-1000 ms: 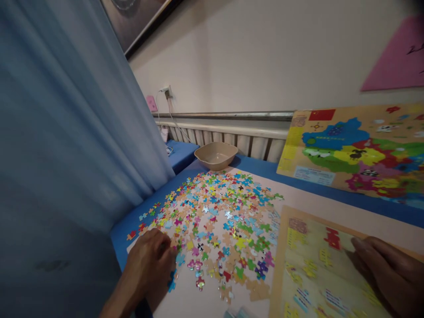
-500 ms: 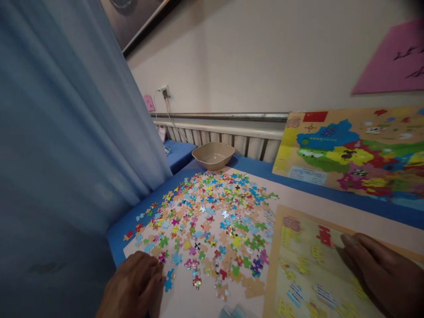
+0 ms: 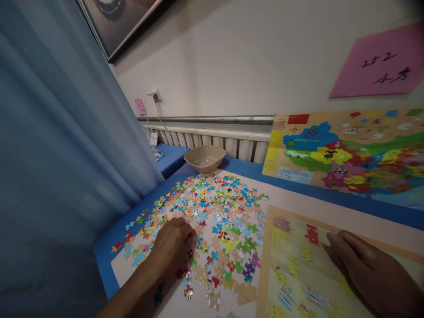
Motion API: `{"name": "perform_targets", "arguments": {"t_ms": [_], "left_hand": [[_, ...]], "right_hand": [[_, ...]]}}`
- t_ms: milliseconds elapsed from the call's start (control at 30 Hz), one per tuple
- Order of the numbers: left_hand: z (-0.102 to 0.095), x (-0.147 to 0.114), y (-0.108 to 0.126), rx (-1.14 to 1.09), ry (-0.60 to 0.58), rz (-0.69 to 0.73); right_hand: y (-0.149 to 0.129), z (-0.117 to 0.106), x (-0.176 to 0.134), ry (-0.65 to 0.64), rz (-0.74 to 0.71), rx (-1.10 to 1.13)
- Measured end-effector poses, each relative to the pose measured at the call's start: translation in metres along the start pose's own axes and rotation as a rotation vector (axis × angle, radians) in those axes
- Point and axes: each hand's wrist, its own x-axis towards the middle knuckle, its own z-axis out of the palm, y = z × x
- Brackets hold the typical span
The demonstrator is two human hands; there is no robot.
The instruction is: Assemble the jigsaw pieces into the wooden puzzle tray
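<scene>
My left hand (image 3: 175, 240) is over the loose jigsaw pieces (image 3: 228, 198), its fingers curled down among them. The fingertips are turned away, so any piece between them is hidden. Under my left forearm lie a dark blue piece and a few red ones. My right hand (image 3: 371, 260) rests over the puzzle board (image 3: 263, 265) at the right, fingers stretched towards the left, and no piece shows in it. Close to its fingertips on the board is a red piece (image 3: 312, 234). Several yellow pieces (image 3: 293, 266) and striped blue-and-white pieces (image 3: 286, 297) also lie there.
A colourful map picture (image 3: 308, 154) leans at the back right. Behind the pieces stands a beige basin (image 3: 205, 159). A white rail (image 3: 238, 132) runs along the wall, and a blue curtain (image 3: 66, 154) hangs at the left. A pink note (image 3: 377, 66) is on the wall.
My left hand has reached forward and right, from the near edge of the pieces to above their middle. My right hand stays over the board. The view has shifted slightly right.
</scene>
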Motion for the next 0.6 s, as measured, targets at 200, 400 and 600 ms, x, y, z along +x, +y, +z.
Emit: {"name": "perform_targets", "arguments": {"t_ms": [200, 400, 600], "left_hand": [[0.001, 0.010, 0.002, -0.034, 0.028, 0.049], [0.003, 0.015, 0.005, -0.086, 0.061, 0.163], [0.004, 0.003, 0.013, -0.206, 0.015, 0.334]], "right_hand": [[0.002, 0.000, -0.002, 0.015, -0.037, 0.002], [0.002, -0.001, -0.003, 0.026, -0.080, 0.004], [0.003, 0.001, -0.004, 0.065, -0.119, 0.002]]}}
